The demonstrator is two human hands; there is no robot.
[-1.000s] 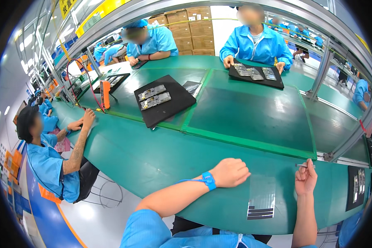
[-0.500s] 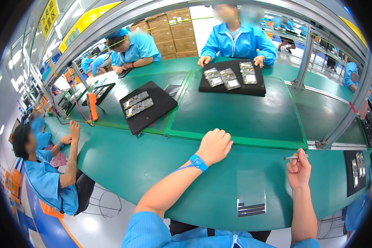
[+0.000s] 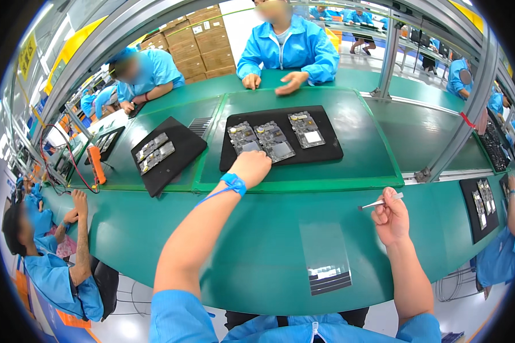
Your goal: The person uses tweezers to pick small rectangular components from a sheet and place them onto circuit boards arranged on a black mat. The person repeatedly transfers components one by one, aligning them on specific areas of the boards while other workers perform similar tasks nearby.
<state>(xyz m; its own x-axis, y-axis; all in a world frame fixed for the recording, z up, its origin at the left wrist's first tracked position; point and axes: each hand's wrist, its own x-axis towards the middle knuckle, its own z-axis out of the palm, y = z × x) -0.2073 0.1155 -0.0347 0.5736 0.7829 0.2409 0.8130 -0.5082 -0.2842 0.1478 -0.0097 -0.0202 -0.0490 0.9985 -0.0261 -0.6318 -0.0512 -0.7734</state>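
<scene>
While the right hand (image 3: 390, 218) rested near the front of the green surface (image 3: 252, 246), its grip was closed on a pair of metal tweezers (image 3: 380, 202), whose tips pointed left and hung clear of the surface. The left hand (image 3: 250, 167), with a blue wrist strap (image 3: 233, 183) and its cord on the forearm, reached forward to the near edge of a black tray (image 3: 326, 150); its fingers were curled down over the tray beside the leftmost circuit board (image 3: 244, 138), and whether they pinched anything could not be told. Two more circuit boards (image 3: 274, 141) lay in a row on the same tray, the rightmost (image 3: 306, 129) nearest the far side. Just in front of the person, between the two forearms, lay a clear sheet with dark strips (image 3: 326, 264). A second black tray (image 3: 169, 151) with boards sat to the left, near an orange tool (image 3: 96, 164). Across the surface a person in a blue coat (image 3: 289, 48) rested both hands on the edge, and another seated person (image 3: 51, 274) leaned in at the lower left.
</scene>
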